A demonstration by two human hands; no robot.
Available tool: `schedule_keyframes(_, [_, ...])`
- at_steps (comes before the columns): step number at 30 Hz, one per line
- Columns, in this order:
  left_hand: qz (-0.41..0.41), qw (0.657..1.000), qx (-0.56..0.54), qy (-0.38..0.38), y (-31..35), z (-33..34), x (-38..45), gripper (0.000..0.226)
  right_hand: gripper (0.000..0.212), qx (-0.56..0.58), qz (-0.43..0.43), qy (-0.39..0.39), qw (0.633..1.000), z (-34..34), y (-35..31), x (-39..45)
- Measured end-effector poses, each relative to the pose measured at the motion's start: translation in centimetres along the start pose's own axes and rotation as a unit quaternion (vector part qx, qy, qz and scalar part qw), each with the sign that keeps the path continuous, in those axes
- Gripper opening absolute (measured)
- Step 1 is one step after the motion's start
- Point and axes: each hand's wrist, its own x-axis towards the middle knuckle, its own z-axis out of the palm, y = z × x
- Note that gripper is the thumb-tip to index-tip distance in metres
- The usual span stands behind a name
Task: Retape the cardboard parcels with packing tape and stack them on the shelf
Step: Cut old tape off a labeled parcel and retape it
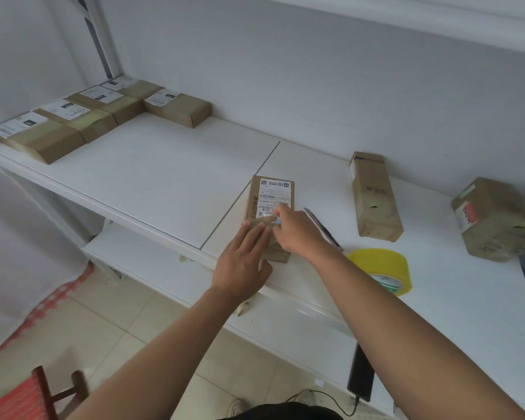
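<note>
White shelf (pixel 152 165) carries the parcel (pixel 270 207) at its front edge. Left hand (pixel 243 265) presses it flat, fingers straight; right hand (pixel 297 234) pinches tape at the label. Taping underway; next, smooth the strip down.

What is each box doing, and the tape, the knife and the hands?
Parcel under the hands: flat on shelf, label up.
Left hand: presses on it, fingers straight.
Right hand: pinches a tape strip.
Tape roll: lying flat.
Utility knife: lying beside the parcel.
Two parcels at right: waiting.
Five parcels at left: lined up.
</note>
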Motion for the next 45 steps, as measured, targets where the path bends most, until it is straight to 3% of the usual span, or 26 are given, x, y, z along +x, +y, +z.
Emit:
schedule_keyframes(6, [-0.008, 0.999, 0.024, -0.023, 0.3, -0.6, 0.2, 0.07, 0.028, -0.054, -0.024, 0.02, 0.998, 0.2, 0.0, -0.6])
schedule_keyframes(9, [-0.013, 0.998, 0.035, -0.042, 0.3, -0.7, 0.2, 0.069, 0.028, -0.114, -0.06, 0.125, 0.984, 0.9, 1.1, -1.2])
schedule_keyframes(12, [-0.022, 0.997, 0.044, -0.059, 0.5, -0.7, 0.4, 0.069, 0.039, -0.116, -0.168, 0.202, 0.958, 2.6, 2.8, -2.2])
schedule_keyframes(15, [-0.02, 0.997, 0.052, -0.052, 0.8, -0.4, 0.3, 0.063, 0.049, -0.122, -0.215, 0.144, 0.958, 4.7, 4.7, -3.1])
schedule_keyframes(22, [0.008, 0.998, 0.061, -0.03, 0.7, -0.3, 0.2, 0.068, 0.062, -0.108, -0.186, 0.1, 0.972, 5.6, 5.1, -4.0])
schedule_keyframes(25, [0.005, 0.997, 0.055, -0.057, 0.5, -0.5, 0.1, 0.073, 0.068, -0.146, -0.19, 0.085, 0.967, 5.7, 5.1, -4.3])
schedule_keyframes(30, [0.001, 0.989, 0.069, -0.133, 0.4, -0.7, 0.3, 0.077, 0.068, -0.193, -0.161, 0.086, 0.964, 6.1, 4.6, -5.3])
schedule_keyframes(39, [-0.01, 0.995, 0.037, -0.093, 0.3, -1.2, 0.4, 0.072, 0.059, -0.177, -0.137, 0.109, 0.968, 5.5, 3.1, -4.5])
schedule_keyframes(45, [-0.023, 0.994, 0.042, -0.099, 0.3, -0.6, 0.4, 0.071, 0.067, -0.18, -0.124, 0.124, 0.968, 5.9, 2.7, -4.6])
